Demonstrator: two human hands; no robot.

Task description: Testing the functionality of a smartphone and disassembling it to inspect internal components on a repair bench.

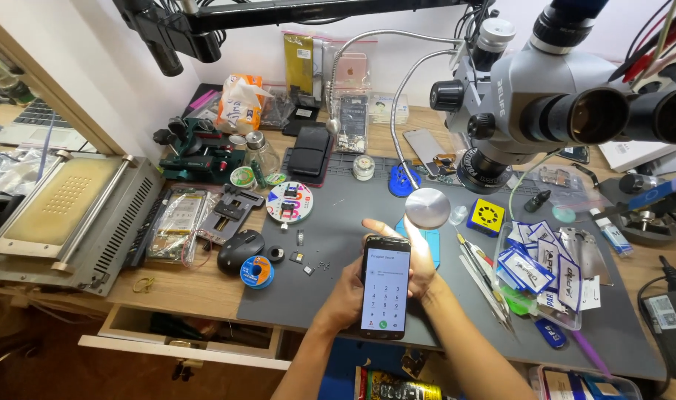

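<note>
From the head view, the left hand (350, 292) and right hand (419, 259) both have their grip closed around a smartphone (384, 287) with a lit dial pad, held over the near edge of the grey mat (338, 244) on the table (182, 285). A microscope (534, 96) looms at upper right, partly hiding the table behind it, and a black mouse (240, 250) and blue solder spool (257, 271) lie left of the hands. To the right, a clear tray (567, 315) holds blue-and-white packets (538, 259), and the wooden drawer (190, 333) below stands open, its contents too dark to tell.
</note>
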